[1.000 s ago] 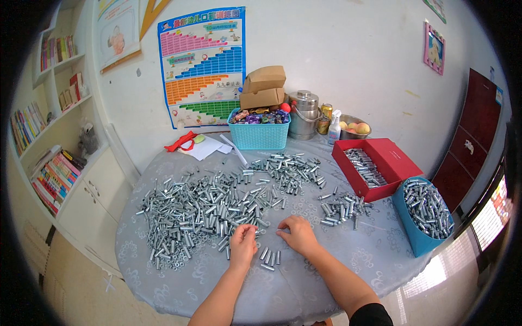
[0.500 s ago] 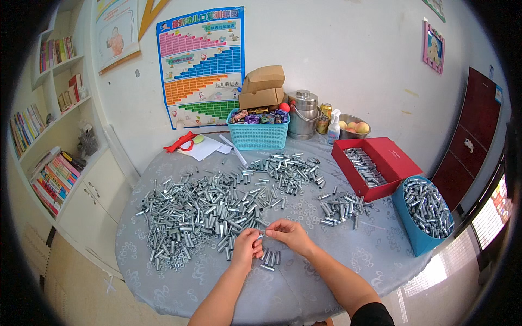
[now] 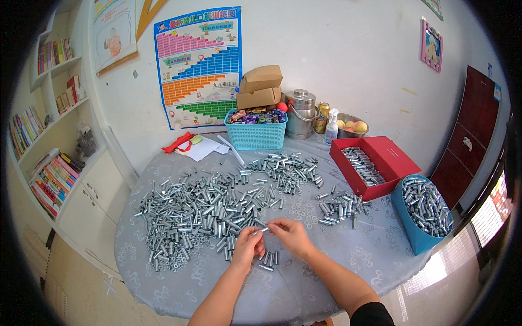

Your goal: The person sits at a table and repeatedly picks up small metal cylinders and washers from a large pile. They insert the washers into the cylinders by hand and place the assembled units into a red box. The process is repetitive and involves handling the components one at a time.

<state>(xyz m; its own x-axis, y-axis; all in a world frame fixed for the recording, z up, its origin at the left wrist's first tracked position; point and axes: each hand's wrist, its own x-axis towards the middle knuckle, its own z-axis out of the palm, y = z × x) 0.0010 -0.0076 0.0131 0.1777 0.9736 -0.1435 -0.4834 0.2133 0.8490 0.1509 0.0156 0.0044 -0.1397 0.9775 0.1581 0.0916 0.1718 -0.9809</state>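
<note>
The left hand pinches a short silver metal sleeve between thumb and fingers, and the narrowed fingers of the right hand hold its other end. Whether a smaller part is pinched there too is too small to tell. The step in hand looks like two-handed work on this one sleeve; the next move seems to call for a steady left pinch and lined-up right fingertips.

Just on the near side of the fingers, a few loose sleeves sit side by side, one lying crosswise. Left of the fingers spreads a large heap of metal parts; beyond them is a smaller pile. To their right lie a small cluster of sleeves, then a red box and a blue bin, both holding metal pieces, on the cloth-covered worktop.
</note>
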